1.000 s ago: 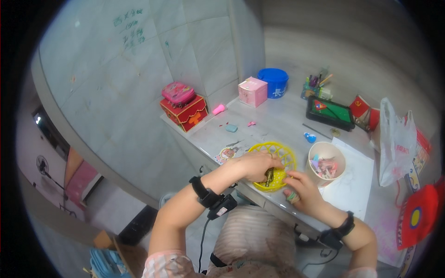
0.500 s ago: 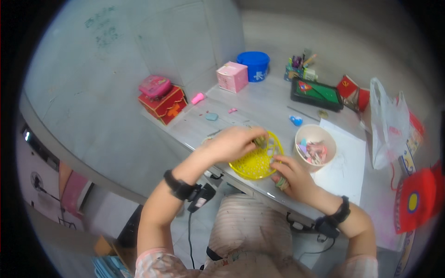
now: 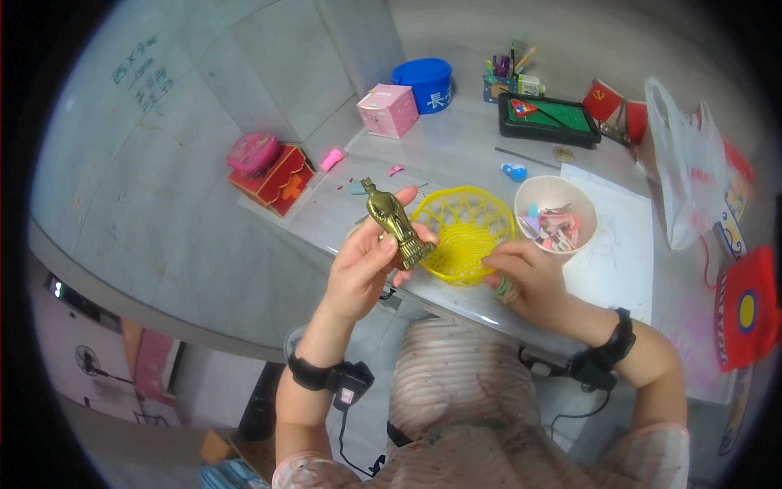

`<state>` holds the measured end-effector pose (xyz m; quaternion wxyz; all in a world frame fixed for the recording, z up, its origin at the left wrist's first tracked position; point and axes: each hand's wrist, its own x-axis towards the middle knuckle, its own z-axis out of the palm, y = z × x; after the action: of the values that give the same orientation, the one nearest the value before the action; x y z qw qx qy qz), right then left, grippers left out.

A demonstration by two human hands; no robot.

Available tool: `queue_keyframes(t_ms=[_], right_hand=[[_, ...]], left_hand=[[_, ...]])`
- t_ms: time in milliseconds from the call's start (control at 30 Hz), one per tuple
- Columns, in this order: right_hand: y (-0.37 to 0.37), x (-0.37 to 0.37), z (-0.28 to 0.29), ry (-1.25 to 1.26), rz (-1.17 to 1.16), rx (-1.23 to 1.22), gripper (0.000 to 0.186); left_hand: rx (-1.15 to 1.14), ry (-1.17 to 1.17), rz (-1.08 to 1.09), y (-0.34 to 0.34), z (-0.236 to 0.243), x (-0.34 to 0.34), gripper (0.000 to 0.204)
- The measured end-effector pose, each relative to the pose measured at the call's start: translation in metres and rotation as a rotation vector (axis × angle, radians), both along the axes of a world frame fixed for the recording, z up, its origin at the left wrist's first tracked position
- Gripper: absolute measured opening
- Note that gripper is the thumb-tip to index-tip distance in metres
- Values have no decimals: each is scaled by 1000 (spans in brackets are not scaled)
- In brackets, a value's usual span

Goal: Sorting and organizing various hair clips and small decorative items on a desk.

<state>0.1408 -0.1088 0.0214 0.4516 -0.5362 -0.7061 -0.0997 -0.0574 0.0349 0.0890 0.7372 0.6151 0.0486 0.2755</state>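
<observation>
A small bronze-coloured figurine [image 3: 389, 218] of a robed standing figure is in my left hand [image 3: 358, 265], tilted, its base toward the yellow basket. My thumb and fingers close round its lower part. Just right of it, a yellow openwork plastic basket [image 3: 460, 205] stands at the table's front edge, with nothing visible inside. My right hand [image 3: 533, 281] is at the basket's right front rim, fingers curled. A small pale green thing [image 3: 507, 289] shows among those fingers; its kind I cannot make out. Beside them stands a white tub [image 3: 588, 200] with pink and purple pieces.
White paper [image 3: 623, 261] lies under the tub. Behind are a blue bottle-like toy [image 3: 513, 171], a toy billiard table [image 3: 550, 120], a pen holder [image 3: 499, 87], a pink box [image 3: 388, 112] and a blue bucket [image 3: 423, 85]. A plastic bag [image 3: 680, 175] stands right, a red chest [image 3: 273, 179] left.
My left hand has come out of the basket and turned over, lifting the figurine into sight. The right hand stays by the basket's rim. The view has shifted slightly.
</observation>
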Motion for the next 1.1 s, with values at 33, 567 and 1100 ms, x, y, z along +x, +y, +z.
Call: queue_keyframes(t_ms=[33, 567, 1100], right_hand=[[-1, -1, 0, 5, -3, 0, 26], [-3, 9, -16, -166, 164, -197, 31], [-1, -11, -3, 1280, 614, -793, 47]], left_hand=[[-10, 11, 33, -3, 0, 0, 65], [6, 49, -141, -17, -44, 2, 63], [154, 89, 447, -63, -75, 39, 39]])
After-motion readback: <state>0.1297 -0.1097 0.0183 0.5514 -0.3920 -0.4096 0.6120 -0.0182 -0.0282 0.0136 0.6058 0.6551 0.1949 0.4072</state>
